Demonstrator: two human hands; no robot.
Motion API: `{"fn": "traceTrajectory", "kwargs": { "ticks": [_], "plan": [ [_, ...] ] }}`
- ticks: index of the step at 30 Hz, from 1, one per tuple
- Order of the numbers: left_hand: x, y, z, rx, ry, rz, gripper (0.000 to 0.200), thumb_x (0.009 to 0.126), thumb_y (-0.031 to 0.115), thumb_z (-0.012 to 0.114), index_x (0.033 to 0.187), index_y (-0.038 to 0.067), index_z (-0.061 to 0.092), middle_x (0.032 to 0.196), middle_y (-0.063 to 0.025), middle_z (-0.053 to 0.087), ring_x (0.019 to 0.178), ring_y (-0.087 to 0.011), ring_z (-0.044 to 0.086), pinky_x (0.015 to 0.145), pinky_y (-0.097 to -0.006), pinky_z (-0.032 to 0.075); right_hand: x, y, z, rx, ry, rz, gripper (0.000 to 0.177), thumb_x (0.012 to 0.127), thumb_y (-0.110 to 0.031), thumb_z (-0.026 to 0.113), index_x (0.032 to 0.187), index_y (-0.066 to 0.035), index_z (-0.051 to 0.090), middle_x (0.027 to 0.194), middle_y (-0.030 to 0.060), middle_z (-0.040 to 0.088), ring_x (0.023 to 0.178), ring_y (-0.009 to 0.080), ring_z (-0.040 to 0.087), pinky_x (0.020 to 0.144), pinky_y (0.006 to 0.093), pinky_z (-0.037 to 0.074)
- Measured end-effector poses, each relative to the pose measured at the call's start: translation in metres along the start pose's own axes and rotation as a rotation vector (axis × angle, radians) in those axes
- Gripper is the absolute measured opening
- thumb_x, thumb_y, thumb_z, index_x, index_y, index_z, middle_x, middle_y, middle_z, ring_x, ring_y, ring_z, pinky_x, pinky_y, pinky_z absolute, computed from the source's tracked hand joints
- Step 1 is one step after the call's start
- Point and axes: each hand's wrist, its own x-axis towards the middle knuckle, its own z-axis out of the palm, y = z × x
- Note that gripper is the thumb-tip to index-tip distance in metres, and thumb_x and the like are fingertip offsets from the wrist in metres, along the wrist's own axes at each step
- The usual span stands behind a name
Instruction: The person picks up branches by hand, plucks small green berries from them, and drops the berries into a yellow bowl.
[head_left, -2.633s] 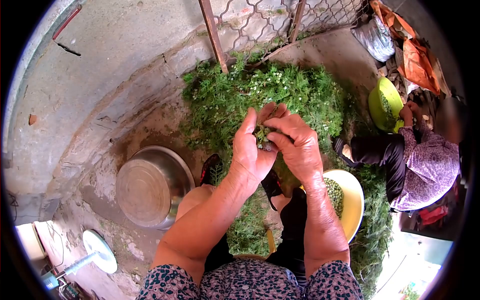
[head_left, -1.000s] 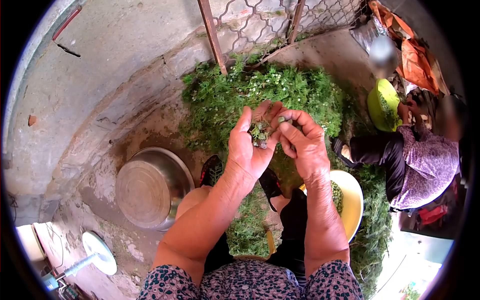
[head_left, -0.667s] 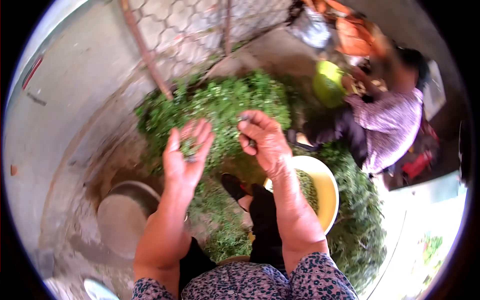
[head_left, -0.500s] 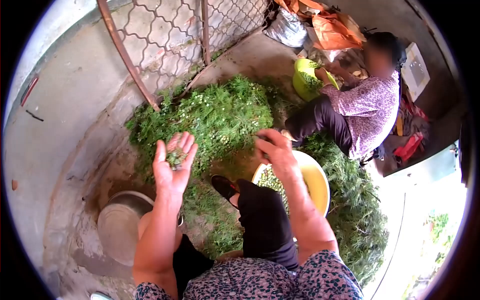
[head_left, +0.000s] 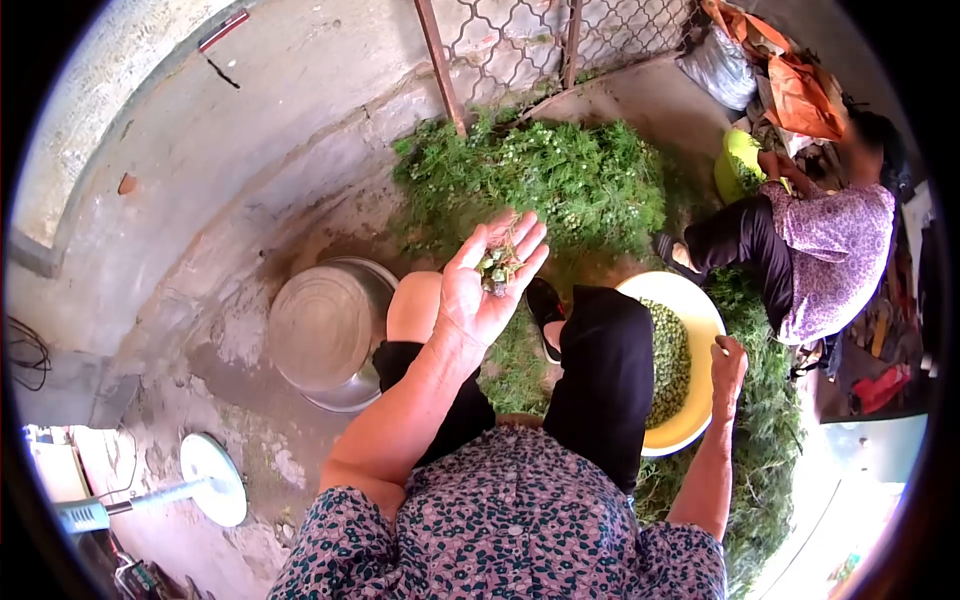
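My left hand [head_left: 468, 305] is raised palm up with its fingers stretched out, and in the palm rests a small heap of green berries [head_left: 498, 268] with thin stalks. Lower and to the right, my right hand [head_left: 730, 370] has its fingers curled in, beside the right rim of a yellow basin [head_left: 708, 318]. Whatever those fingers may hold is hidden. Many loose green berries [head_left: 668, 370] lie in the basin, which stands by my right leg.
Leafy green cuttings [head_left: 540, 175] are heaped ahead by the wall, with more branches [head_left: 755, 440] right of the basin. A metal pot [head_left: 325, 330] stands left. Another person [head_left: 835, 260] sits at the right with a lime-green basin [head_left: 735, 160]. A fan [head_left: 213, 480] is behind left.
My view has swung left. My right hand has moved from above the basin's far side to its right rim, while my left hand stays palm up with the berries.
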Motion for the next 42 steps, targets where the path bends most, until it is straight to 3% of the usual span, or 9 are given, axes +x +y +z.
{"fn": "traceTrajectory", "kwargs": {
  "ticks": [6,8,10,20,23,27,29,32,42],
  "plan": [
    [-0.029,-0.023,-0.003,-0.050,-0.009,-0.050,0.042,0.096,0.029,0.036,0.122,-0.003,0.042,0.133,-0.0202,0.040,0.128,-0.0332,0.033,0.107,-0.0452,0.027,-0.056,-0.208,-0.042,0.801,-0.169,0.035,0.018,0.080,0.003,0.056,0.096,0.000,0.063,0.086,0.0055,0.061,0.074,0.0115,0.056,0.069,0.0250,0.046],
    [-0.038,-0.030,-0.004,-0.024,0.038,-0.076,0.042,0.097,0.029,0.032,0.122,-0.002,0.042,0.133,-0.0191,0.040,0.127,-0.0330,0.034,0.107,-0.0453,0.028,-0.068,-0.237,-0.023,0.737,-0.065,-0.423,0.019,0.073,0.005,0.064,0.089,-0.004,0.066,0.091,0.0079,0.061,0.087,0.0164,0.057,0.076,0.0273,0.046],
    [-0.045,-0.036,-0.011,-0.040,0.012,-0.099,0.041,0.097,0.029,0.033,0.122,-0.002,0.043,0.130,-0.0186,0.043,0.124,-0.0321,0.037,0.106,-0.0440,0.029,-0.086,-0.267,-0.016,0.714,-0.111,-0.465,0.025,0.068,0.004,0.068,0.091,-0.007,0.067,0.115,0.0115,0.052,0.103,0.0230,0.053,0.087,0.0294,0.043],
    [-0.057,-0.043,-0.030,-0.045,0.099,-0.126,0.042,0.096,0.032,0.036,0.122,0.000,0.043,0.127,-0.0159,0.047,0.120,-0.0295,0.043,0.103,-0.0403,0.033,-0.100,-0.261,0.040,0.749,-0.154,-0.445,0.025,0.065,0.004,0.069,0.088,-0.006,0.067,0.125,0.0167,0.046,0.121,0.0334,0.039,0.100,0.0398,0.033],
    [-0.058,-0.043,-0.028,-0.051,0.158,-0.151,0.041,0.096,0.033,0.037,0.120,0.002,0.046,0.125,-0.0140,0.048,0.117,-0.0285,0.045,0.100,-0.0412,0.036,-0.102,-0.262,0.031,0.716,-0.206,-0.689,0.023,0.069,0.007,0.065,0.089,-0.006,0.067,0.122,0.0138,0.046,0.122,0.0316,0.039,0.100,0.0370,0.034],
    [-0.059,-0.042,-0.031,-0.009,0.174,-0.193,0.039,0.096,0.035,0.036,0.118,0.005,0.050,0.122,-0.0113,0.050,0.114,-0.0263,0.048,0.097,-0.0412,0.038,-0.116,-0.269,0.043,1.284,-0.480,-0.254,0.021,0.072,0.005,0.063,0.089,-0.006,0.068,0.129,0.0157,0.044,0.126,0.0341,0.034,0.102,0.0400,0.031],
    [-0.060,-0.042,-0.031,0.004,0.192,-0.186,0.039,0.096,0.035,0.036,0.117,0.006,0.051,0.121,-0.0107,0.050,0.113,-0.0256,0.048,0.097,-0.0407,0.038,-0.112,-0.265,0.040,0.701,-0.254,-0.675,0.021,0.071,0.004,0.063,0.089,-0.007,0.068,0.130,0.0159,0.044,0.126,0.0348,0.034,0.102,0.0406,0.031],
    [-0.061,-0.044,-0.031,0.016,0.260,-0.186,0.041,0.096,0.034,0.034,0.120,0.005,0.052,0.116,-0.0084,0.055,0.111,-0.0219,0.048,0.099,-0.0378,0.035,-0.106,-0.258,0.039,0.498,-0.239,-0.786,0.023,0.067,0.003,0.067,0.088,-0.009,0.068,0.132,0.0125,0.042,0.124,0.0353,0.035,0.097,0.0364,0.037],
    [-0.058,-0.048,-0.043,-0.056,0.247,-0.236,0.040,0.096,0.034,0.036,0.117,0.004,0.051,0.122,-0.0119,0.051,0.114,-0.0248,0.047,0.098,-0.0387,0.037,-0.106,-0.256,0.037,0.551,-0.183,-0.747,0.025,0.066,0.007,0.067,0.087,-0.007,0.065,0.124,0.0135,0.047,0.119,0.0333,0.042,0.093,0.0369,0.040]
  ]
}}
